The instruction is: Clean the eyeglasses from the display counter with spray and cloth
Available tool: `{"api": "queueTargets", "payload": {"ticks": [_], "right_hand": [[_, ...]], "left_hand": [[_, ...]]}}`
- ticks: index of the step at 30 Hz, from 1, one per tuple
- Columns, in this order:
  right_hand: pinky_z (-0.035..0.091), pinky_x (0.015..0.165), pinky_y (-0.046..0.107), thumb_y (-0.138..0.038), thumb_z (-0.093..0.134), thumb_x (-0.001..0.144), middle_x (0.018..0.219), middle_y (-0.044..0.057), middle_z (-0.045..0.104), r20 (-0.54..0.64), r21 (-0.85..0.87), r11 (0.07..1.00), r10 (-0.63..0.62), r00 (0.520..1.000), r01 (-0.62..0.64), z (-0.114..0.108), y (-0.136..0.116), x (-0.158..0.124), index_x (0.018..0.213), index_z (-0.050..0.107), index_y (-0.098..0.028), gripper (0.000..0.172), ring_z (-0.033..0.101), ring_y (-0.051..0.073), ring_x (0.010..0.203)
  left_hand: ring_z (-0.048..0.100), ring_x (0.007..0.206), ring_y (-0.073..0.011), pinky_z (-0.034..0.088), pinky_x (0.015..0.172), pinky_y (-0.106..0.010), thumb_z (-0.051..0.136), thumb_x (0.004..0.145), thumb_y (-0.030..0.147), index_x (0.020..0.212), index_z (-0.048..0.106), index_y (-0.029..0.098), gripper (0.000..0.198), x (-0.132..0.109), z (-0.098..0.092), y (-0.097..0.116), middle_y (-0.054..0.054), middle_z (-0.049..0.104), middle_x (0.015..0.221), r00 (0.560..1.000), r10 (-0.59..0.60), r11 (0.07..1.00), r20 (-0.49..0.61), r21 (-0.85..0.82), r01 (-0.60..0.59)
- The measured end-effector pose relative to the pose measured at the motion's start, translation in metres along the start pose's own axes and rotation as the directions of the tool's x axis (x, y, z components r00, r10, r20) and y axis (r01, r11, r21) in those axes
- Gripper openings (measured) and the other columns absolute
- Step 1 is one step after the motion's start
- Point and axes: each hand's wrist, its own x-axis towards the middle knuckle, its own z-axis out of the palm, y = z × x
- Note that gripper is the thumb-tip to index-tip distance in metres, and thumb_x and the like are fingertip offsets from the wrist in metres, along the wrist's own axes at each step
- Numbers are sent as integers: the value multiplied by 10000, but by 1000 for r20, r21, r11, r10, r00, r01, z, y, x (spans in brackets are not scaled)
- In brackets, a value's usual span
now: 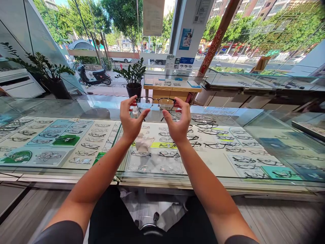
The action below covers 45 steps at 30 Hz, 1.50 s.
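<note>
A pair of eyeglasses [155,99] with a dark upper rim is held up level above the glass counter, its lenses facing me. My left hand [130,118] grips the left end of the frame, fingers behind and thumb below. At the right end, my right hand [178,120] has hold of it in the same way. Printed marks show on the right lens. Behind my left hand stands a small white spray bottle [135,112]. Below the hands, a crumpled pale cloth [144,144] lies on the counter glass.
The glass display counter [215,173] spans the width before me, with many eyeglasses inside. Several more frames [207,126] lie on its top to the right. Beyond are a potted plant [133,78], a wooden display table [172,91] and glass windows onto a street.
</note>
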Motion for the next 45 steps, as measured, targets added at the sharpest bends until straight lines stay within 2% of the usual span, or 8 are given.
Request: {"api": "queueTargets", "payload": {"ticks": [5, 9, 12, 19, 26, 31, 38, 45], "right_hand": [[622, 1034, 584, -609, 720, 1036, 1388, 146, 674, 14, -16, 996, -85, 996, 86, -17, -27, 46, 1522, 598, -274, 603, 676, 353, 1291], [647, 1011, 555, -620, 726, 1040, 1380, 132, 704, 9, -54, 979, -194, 981, 194, -43, -57, 101, 1490, 622, -261, 585, 715, 344, 1281], [671, 975, 530, -615, 751, 1023, 1338, 124, 750, 7, -66, 981, -183, 983, 183, -57, -74, 119, 1459, 651, -272, 564, 745, 331, 1236], [678, 981, 563, -539, 812, 988, 1292, 118, 796, -45, -109, 990, -99, 994, 94, -67, -87, 103, 1393, 725, -275, 491, 773, 326, 1167], [677, 982, 600, -563, 827, 968, 1282, 123, 817, 19, -133, 990, -37, 999, 39, -79, -81, 106, 1423, 743, -273, 546, 782, 341, 1167], [679, 979, 582, -522, 853, 954, 1237, 120, 827, 36, -142, 989, -23, 999, 28, -81, -80, 106, 1410, 745, -262, 536, 790, 335, 1138], [659, 1038, 606, -399, 859, 951, 1343, 123, 758, -60, -161, 969, -198, 978, 187, -71, -82, 109, 1423, 701, -295, 508, 741, 364, 1232], [626, 1105, 622, -355, 792, 1002, 1331, 116, 700, -87, -186, 917, -374, 923, 354, -61, -80, 109, 1473, 641, -296, 498, 698, 365, 1269]], "left_hand": [[699, 1090, -264, 576, 889, -397, 936, 853, 638, 1366, 744, 279, 655, 47, -3, 21, -79, 743, 1198, 996, 91, 996, -21, -23, -92], [731, 1083, -262, 601, 852, -388, 976, 834, 579, 1337, 752, 299, 618, 105, -9, 61, -73, 749, 1219, 984, 177, 983, 26, -56, -176], [756, 1068, -253, 614, 802, -379, 970, 848, 563, 1298, 757, 332, 549, 124, -15, 92, -63, 768, 1234, 979, 193, 981, 61, 19, -194], [768, 993, -228, 614, 764, -367, 948, 881, 547, 1270, 764, 319, 487, 107, -13, 104, -56, 789, 1145, 980, 190, 975, 52, 108, -195], [769, 980, -244, 616, 845, -414, 974, 850, 549, 1266, 770, 249, 552, 102, -7, 109, -65, 781, 1132, 971, 236, 956, 29, 171, -238], [761, 1127, -283, 652, 943, -456, 938, 885, 564, 1307, 757, 298, 531, 102, -7, 109, -62, 760, 1211, 975, 214, 968, 52, 123, -219], [783, 1190, -279, 686, 906, -403, 951, 873, 570, 1387, 719, 291, 629, 107, -1, 91, -92, 782, 1313, 985, 133, 991, 110, -38, -130], [766, 1285, -288, 690, 945, -368, 1007, 808, 534, 1422, 666, 301, 740, 107, 17, 73, -105, 715, 1459, 985, 173, 978, -22, -112, -174]]}}
